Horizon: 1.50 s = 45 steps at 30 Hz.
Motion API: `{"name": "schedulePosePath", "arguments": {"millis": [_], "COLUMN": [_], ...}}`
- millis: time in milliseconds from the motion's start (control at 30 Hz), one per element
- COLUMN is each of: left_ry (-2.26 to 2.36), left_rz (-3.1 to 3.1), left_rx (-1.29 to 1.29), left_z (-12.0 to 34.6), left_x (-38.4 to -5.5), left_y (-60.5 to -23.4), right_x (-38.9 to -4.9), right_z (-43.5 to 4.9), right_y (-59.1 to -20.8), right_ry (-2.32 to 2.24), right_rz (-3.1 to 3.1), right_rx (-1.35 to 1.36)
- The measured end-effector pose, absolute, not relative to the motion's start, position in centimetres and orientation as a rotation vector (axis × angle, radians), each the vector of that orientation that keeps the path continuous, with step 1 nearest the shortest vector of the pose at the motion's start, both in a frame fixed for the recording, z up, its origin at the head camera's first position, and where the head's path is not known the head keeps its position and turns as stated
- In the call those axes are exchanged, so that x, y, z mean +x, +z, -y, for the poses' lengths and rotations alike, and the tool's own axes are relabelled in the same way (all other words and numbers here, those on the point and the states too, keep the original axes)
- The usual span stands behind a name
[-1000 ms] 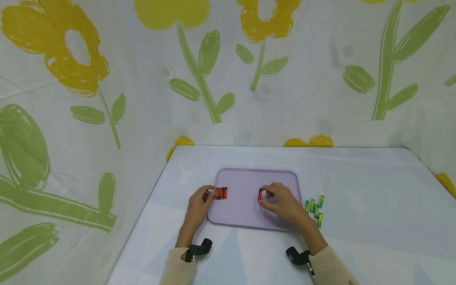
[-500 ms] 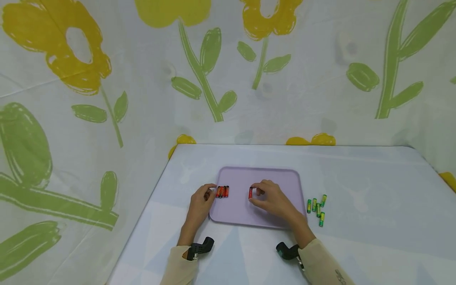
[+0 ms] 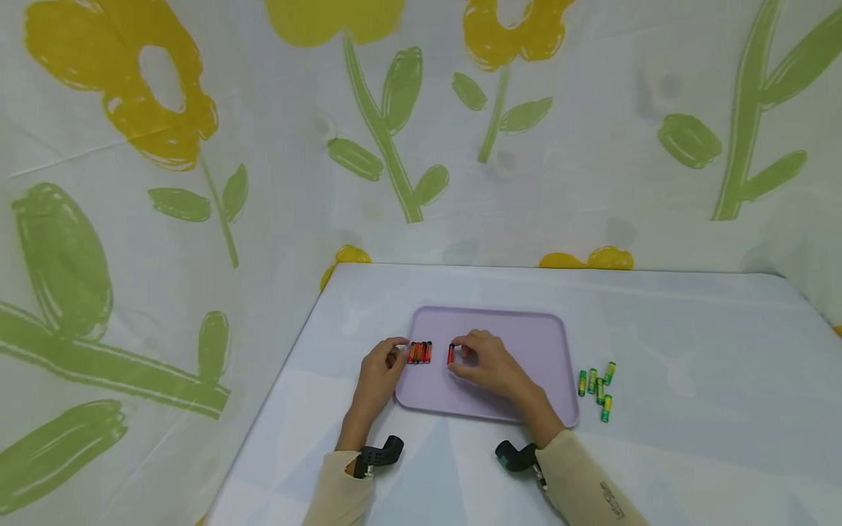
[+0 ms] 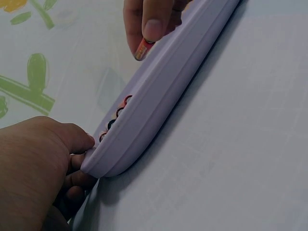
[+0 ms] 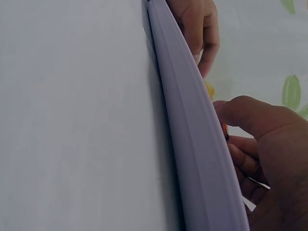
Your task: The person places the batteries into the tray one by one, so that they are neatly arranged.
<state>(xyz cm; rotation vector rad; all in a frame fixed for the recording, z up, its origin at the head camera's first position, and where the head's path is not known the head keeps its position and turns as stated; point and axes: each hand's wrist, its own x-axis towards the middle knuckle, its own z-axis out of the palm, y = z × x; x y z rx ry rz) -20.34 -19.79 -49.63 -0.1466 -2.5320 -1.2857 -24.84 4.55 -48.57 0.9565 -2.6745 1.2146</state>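
Note:
A lilac tray (image 3: 506,318) lies on the table. Several red-and-black batteries (image 3: 419,352) stand in a side-by-side row just inside its left rim. My left hand (image 3: 380,372) is at that rim; in the left wrist view its thumb (image 4: 79,137) lies on the rim beside the row, with the other fingers curled outside it. Over the tray, just right of the row, my right hand (image 3: 490,365) pinches one more red battery (image 3: 451,354) between thumb and index finger. The left wrist view shows this battery (image 4: 143,49) tilted in the fingertips, above the rim.
Several green-and-yellow batteries (image 3: 600,391) lie loose on the table right of the tray. Each wrist carries a black camera mount (image 3: 516,456). A flower-printed cloth (image 3: 276,183) hangs behind and left of the table (image 3: 691,365).
My right hand has moved left across the tray with the pinched battery, closer to the red row. My left hand has stayed by the left rim. The head view has shifted slightly.

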Motion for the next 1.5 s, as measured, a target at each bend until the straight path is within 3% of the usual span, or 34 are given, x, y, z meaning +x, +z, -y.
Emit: {"name": "schedulePosePath", "arguments": {"millis": [867, 1500], "left_ry": [-1.251, -1.232], "left_rz": [2.538, 2.561], "left_rx": [-0.141, -0.127], "left_z": [19.8, 20.0], "left_x": [-20.7, -20.8], "left_y": [-50.2, -50.4], "right_x": [-26.7, -26.2], "right_z": [-1.4, -2.0], "right_y": [-49.7, -49.2], "right_ry": [1.158, 1.109], "right_rz": [2.721, 2.729], "right_rx": [0.975, 1.021]}}
